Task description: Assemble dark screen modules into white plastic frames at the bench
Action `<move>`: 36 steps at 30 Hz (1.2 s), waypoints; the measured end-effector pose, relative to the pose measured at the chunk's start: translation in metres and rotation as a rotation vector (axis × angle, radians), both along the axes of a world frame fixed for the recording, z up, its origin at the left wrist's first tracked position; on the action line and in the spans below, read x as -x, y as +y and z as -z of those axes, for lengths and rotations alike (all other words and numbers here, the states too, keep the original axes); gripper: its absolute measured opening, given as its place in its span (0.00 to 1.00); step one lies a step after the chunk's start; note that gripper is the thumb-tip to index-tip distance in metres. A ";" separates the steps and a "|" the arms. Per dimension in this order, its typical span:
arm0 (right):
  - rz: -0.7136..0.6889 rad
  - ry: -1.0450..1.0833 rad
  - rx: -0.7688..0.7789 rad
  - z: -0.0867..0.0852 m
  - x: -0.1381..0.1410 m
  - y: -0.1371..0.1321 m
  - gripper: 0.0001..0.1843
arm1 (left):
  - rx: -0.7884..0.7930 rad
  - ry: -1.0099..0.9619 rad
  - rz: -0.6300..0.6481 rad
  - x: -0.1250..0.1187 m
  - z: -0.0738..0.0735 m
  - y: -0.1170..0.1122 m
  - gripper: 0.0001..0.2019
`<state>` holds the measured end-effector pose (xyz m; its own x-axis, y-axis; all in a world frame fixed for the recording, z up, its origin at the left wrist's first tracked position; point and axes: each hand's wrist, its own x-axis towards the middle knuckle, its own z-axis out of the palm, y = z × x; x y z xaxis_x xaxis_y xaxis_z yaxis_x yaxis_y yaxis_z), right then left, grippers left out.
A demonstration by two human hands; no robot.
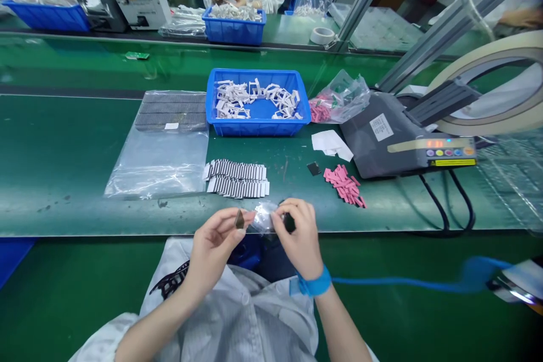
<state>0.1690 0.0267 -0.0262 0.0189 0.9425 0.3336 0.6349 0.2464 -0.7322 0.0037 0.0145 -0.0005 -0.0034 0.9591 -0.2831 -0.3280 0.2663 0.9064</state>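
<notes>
- Head view, nearest first: the right hand (297,240) is curled, its thumb and fingers pinching a small black piece (289,222) at the fingertips, with a blue wrist strap (314,283) around the wrist and a blue cord (403,281) running off rightward.
- The left hand (216,249) is also closed in a pinch, gripping a dark wedge-shaped piece (240,219) between thumb and fingers.
- Between the hands, a scrap of clear plastic film (263,216) lies roughly crosswise, its long axis running hand to hand. It sits nearer the right hand and seems gathered against those fingers, though its edges are hard to make out against the glare.
- Fingers hide most of the black piece, so its shape is uncertain.
- Just ahead of the hands, on the green surface (63,181), lie black-striped strips (236,179).
- Ahead of the right hand are pink pieces (343,185) and a small dark square (314,168).
- Farther ahead of the left hand is a clear plastic bag (156,161).
- Farthest, straight ahead, stands a blue crate (254,103) of white parts.
</notes>
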 end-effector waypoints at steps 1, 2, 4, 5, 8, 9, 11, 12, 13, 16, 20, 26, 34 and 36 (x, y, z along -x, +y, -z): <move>0.021 -0.050 -0.011 0.003 0.000 0.003 0.03 | -0.030 0.040 0.038 0.004 -0.002 0.003 0.13; 0.024 -0.073 -0.035 0.003 0.000 0.005 0.02 | -0.048 0.060 0.091 0.007 -0.004 0.005 0.14; -0.082 -0.040 -0.079 -0.006 -0.003 0.005 0.11 | -0.044 -0.006 0.273 0.012 -0.008 0.012 0.21; -0.194 0.000 -0.092 -0.015 -0.005 0.004 0.17 | -0.024 -0.085 0.399 0.014 -0.010 0.015 0.27; -0.577 0.154 -0.097 -0.043 -0.011 0.002 0.21 | 0.071 -0.333 0.823 0.015 -0.013 0.027 0.39; -0.646 0.197 -0.100 -0.050 -0.012 0.002 0.19 | 0.106 -0.370 0.941 0.014 -0.014 0.030 0.41; -0.694 0.266 -0.107 -0.059 -0.014 0.005 0.15 | 0.161 -0.360 1.095 0.012 -0.016 0.036 0.42; -0.684 0.289 -0.116 -0.060 -0.016 0.007 0.14 | 0.172 -0.313 1.129 0.011 -0.017 0.039 0.43; -0.651 0.299 -0.130 -0.058 -0.019 0.010 0.15 | 0.150 -0.239 1.131 0.010 -0.020 0.044 0.43; -0.422 0.258 -0.183 -0.036 -0.032 0.024 0.16 | -0.185 0.249 0.963 0.010 -0.032 0.076 0.40; -0.022 0.176 -0.186 0.006 -0.054 0.043 0.09 | -0.729 1.462 0.644 0.014 -0.055 0.164 0.19; 0.046 0.230 -0.185 0.028 -0.064 0.048 0.09 | -0.679 1.670 0.773 0.009 -0.051 0.287 0.04; 0.059 0.318 -0.170 0.026 -0.061 0.047 0.08 | -0.665 1.549 0.450 0.006 -0.055 0.289 0.07; 0.083 0.343 -0.182 0.027 -0.060 0.048 0.08 | -0.647 1.438 0.364 0.006 -0.060 0.277 0.09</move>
<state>0.2294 0.0746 -0.0528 0.2315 0.8592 0.4562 0.3842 0.3501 -0.8543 -0.0018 0.2915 0.0595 0.3476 0.9195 0.1835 0.8387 -0.3924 0.3777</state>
